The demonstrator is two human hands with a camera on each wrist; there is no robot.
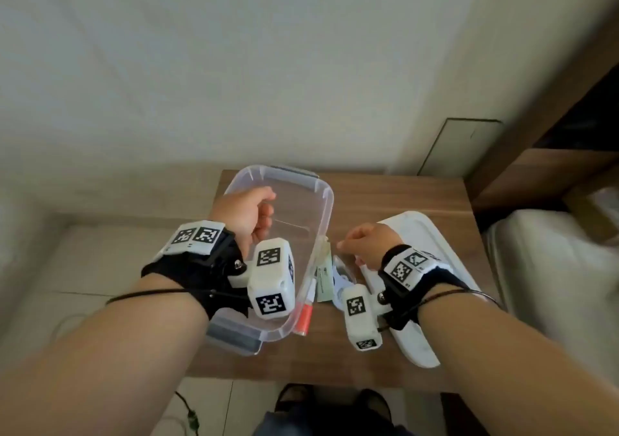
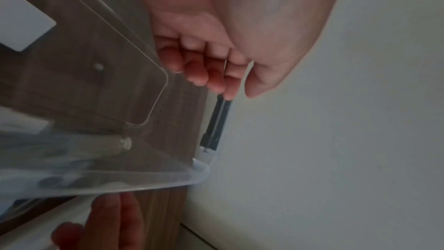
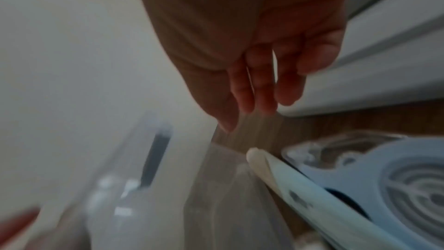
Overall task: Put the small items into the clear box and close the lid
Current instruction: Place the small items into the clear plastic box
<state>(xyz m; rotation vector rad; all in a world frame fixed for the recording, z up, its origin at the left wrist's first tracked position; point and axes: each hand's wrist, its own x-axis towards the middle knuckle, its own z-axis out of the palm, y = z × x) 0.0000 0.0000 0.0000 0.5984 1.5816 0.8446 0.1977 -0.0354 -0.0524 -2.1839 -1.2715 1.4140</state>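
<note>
My left hand (image 1: 246, 214) grips the box (image 1: 326, 201) rim at ten o'clock, tilting it, while my right hand (image 1: 370, 241), loosely curled and holding nothing, hovers over the items (image 1: 326, 279) lying lengthwise along the box's three o'clock side on the desk (image 1: 402, 194).

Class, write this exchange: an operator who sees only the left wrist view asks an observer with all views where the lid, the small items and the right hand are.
Operator: Where is the lid?
Observer: The white rectangular plastic lid lies flat on the wooden table, to the right of the clear plastic box.
Operator: Any small items left outside?
Observer: An orange-capped pen lies alongside the box's right rim.
Operator: And the right hand?
Observer: The right hand hovers between box and lid, above a green-and-white paper card, with its fingers relaxed and holding nothing.
</note>
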